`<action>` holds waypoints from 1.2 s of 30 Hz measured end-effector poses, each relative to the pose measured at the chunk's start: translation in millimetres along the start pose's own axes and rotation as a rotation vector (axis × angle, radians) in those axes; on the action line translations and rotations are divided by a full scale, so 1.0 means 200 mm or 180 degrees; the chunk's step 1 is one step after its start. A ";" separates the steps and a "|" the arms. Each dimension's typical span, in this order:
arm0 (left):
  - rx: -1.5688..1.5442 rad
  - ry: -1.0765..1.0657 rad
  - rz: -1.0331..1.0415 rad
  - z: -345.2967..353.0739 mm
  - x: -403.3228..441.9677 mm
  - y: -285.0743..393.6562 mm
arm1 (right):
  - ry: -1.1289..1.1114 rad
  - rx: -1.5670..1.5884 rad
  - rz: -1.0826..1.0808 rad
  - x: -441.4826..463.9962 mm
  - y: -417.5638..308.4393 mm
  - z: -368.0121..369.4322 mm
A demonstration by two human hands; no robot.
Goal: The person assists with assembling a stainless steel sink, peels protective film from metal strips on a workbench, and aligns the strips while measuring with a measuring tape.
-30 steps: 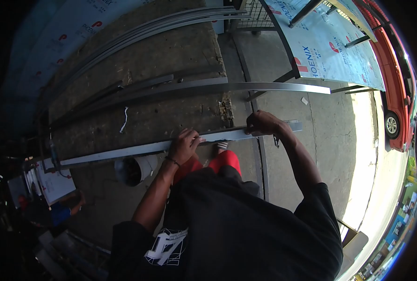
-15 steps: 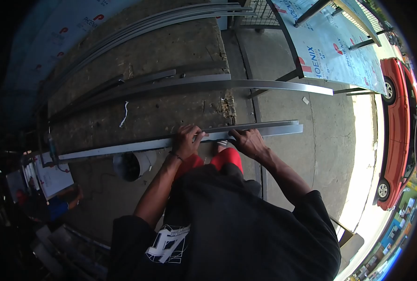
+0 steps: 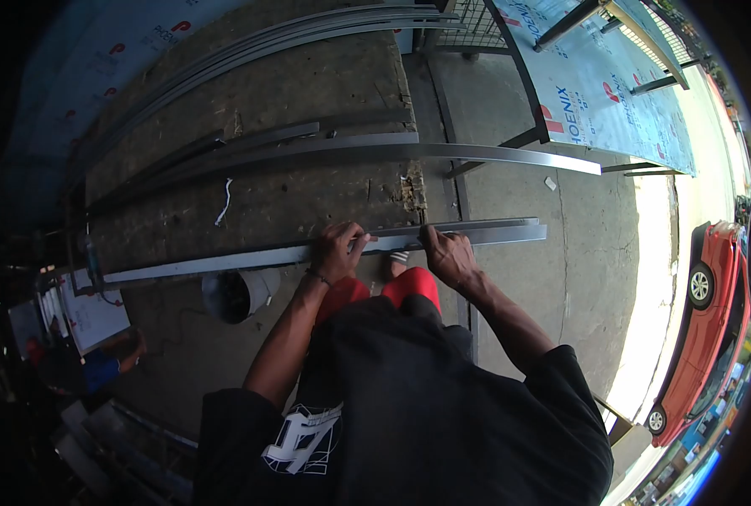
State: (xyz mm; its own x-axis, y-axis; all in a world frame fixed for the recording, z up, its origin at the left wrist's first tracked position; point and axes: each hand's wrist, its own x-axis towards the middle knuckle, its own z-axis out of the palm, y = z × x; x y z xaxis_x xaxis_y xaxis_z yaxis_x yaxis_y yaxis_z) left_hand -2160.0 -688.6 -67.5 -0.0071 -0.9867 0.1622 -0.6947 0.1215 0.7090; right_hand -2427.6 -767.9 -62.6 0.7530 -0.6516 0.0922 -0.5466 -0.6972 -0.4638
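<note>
A long metal profile point(image 3: 510, 234) lies along the near edge of the worn workbench point(image 3: 300, 194), its bright right end jutting past the bench end. My left hand point(image 3: 337, 251) is closed around this profile near its middle, thumb on the near side. A little to the right, my right hand point(image 3: 450, 258) grips the same profile, with its fingers curled over the top. Whether a small item sits under either hand's fingers, I cannot tell. Farther back on the bench, another long metal strip point(image 3: 510, 158) runs parallel and also overhangs to the right.
Several long metal bars point(image 3: 308, 29) lie along the bench's far side. A white bucket point(image 3: 262, 291) stands below the near edge. Film-covered panels point(image 3: 595, 93) rest on a frame at upper right. At lower left is another person point(image 3: 97, 363); a red car point(image 3: 702, 329) is outside.
My right hand has shifted slightly, its fingers now bunched more upright on the profile. The left hand stays in place. Outside, the red car has moved downward in view.
</note>
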 end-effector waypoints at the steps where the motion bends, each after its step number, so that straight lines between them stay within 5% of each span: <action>1: 0.0049 -0.0022 0.0001 0.00 0.00 0.00 | -0.0135 0.0013 0.0497 0.00 0.01 -0.05; 3: 0.0105 -0.0039 -0.0018 0.00 -0.01 0.01 | -0.0283 0.0033 0.0978 0.01 0.03 -0.13; 9: 0.0107 0.0045 -0.0043 0.02 0.00 0.00 | 0.0011 0.0127 0.0199 -0.04 0.02 -0.10; 14: 0.0090 0.0086 -0.0109 0.02 -0.01 0.01 | 0.0214 0.0022 0.0303 -0.08 0.03 -0.05; 19: 0.0146 0.0099 -0.0127 0.03 -0.01 0.01 | 0.0043 0.0004 0.1214 -0.13 -0.01 -0.06; 25: 0.0088 0.0095 -0.0156 0.04 0.00 0.01 | -0.0029 0.0151 0.0888 -0.15 -0.02 0.01; 29: 0.0104 0.0024 -0.0198 0.04 -0.01 -0.02 | 0.0268 0.0298 0.1790 -0.16 0.05 -0.08; 36: 0.0192 0.0029 -0.0199 0.04 -0.01 -0.01 | 0.1285 0.0770 0.2273 -0.10 0.29 -0.25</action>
State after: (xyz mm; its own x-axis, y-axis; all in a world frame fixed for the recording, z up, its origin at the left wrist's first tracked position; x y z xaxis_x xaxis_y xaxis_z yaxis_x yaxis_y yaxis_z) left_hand -2164.3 -686.8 -74.3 0.0440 -0.9911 0.1252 -0.7357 0.0527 0.6753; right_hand -2493.3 -810.0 -46.9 0.0443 -0.9990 -0.0082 -0.7125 -0.0259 -0.7012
